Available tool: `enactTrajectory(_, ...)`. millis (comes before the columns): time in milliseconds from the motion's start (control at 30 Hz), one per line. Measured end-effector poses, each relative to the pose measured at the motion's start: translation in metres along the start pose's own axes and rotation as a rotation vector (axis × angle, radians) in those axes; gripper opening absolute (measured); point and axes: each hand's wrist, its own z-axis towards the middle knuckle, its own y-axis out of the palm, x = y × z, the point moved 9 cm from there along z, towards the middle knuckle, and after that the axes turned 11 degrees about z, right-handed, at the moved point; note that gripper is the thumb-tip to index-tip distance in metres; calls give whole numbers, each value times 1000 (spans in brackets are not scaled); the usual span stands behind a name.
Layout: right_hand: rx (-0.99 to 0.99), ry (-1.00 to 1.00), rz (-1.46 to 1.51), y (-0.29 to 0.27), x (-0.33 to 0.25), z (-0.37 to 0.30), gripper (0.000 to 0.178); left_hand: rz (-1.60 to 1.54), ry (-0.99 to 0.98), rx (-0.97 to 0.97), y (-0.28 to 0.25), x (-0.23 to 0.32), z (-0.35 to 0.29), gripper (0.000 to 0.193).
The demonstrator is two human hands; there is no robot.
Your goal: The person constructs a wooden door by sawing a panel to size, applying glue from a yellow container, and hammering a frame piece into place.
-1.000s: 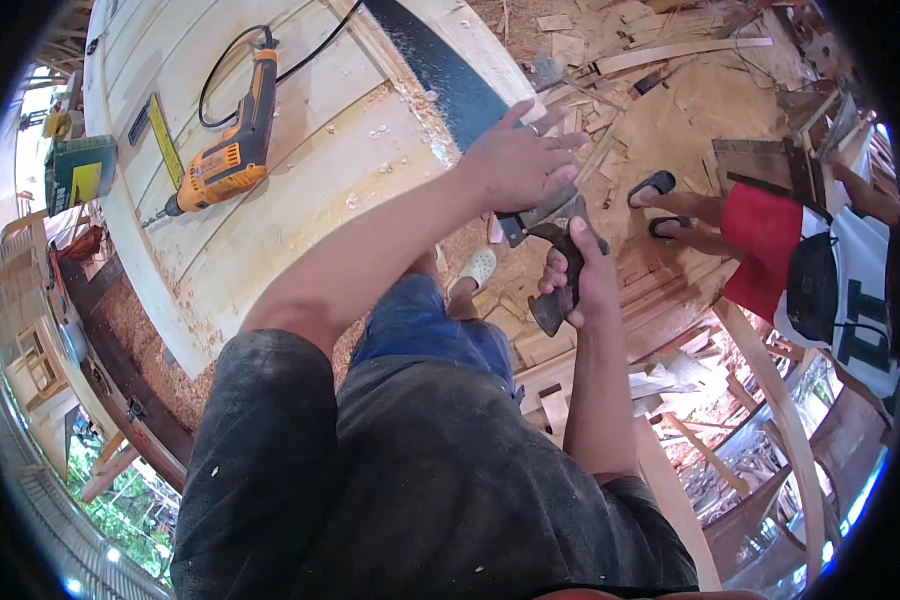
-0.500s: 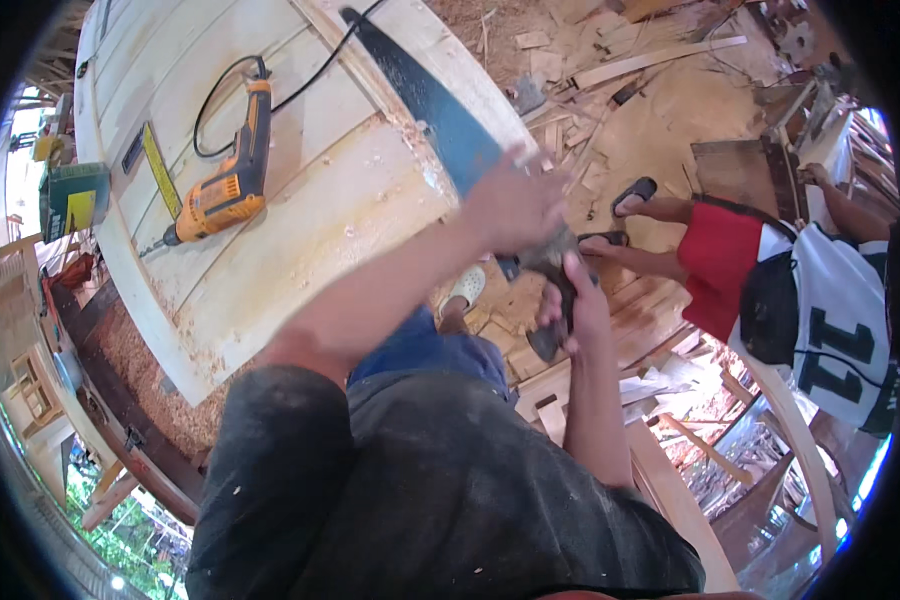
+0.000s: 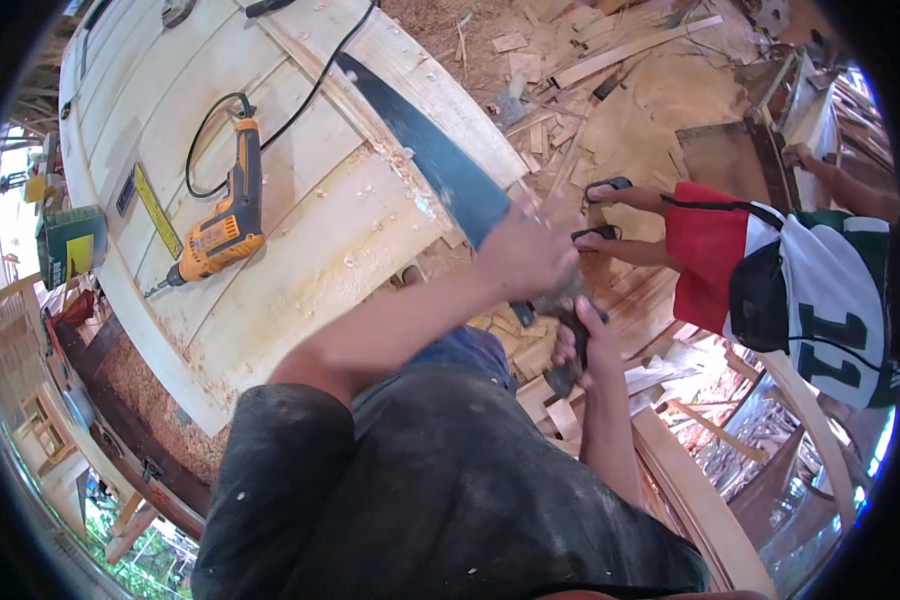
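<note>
A hand saw with a long dark blue blade [image 3: 440,165] lies slanted across the edge of a large white plank panel [image 3: 320,260]. My right hand [image 3: 577,345] is closed around the saw's dark handle below the blade. Just above it, my left hand [image 3: 525,255], blurred by motion, is closed over the rear end of the blade, and its forearm runs back toward my dark shirt. Sawdust lies on the panel edge beside the blade.
An orange corded drill [image 3: 220,235] and a yellow ruler [image 3: 155,210] lie on the panel, with a green box [image 3: 70,245] beyond its left edge. Wood offcuts [image 3: 570,60] litter the ground. Another person in red shorts and a white jersey [image 3: 820,290] crouches at right.
Both hands and the saw have drawn back toward my body, baring more of the blade over the panel edge. The person at right has shifted a little.
</note>
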Motion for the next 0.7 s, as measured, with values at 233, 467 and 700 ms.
enactTrajectory(233, -19, -66, -65, 69, -18, 31, 35, -67, -7, 233, -34, -65, 3, 48)
enactTrajectory(467, 57, -28, -22, -21, -15, -22, 34, -95, 96, -7, 1, 32, 1, 47)
enactTrajectory(700, -9, -54, -70, 31, -18, 27, 30, -74, -8, 183, -27, -40, 6, 48)
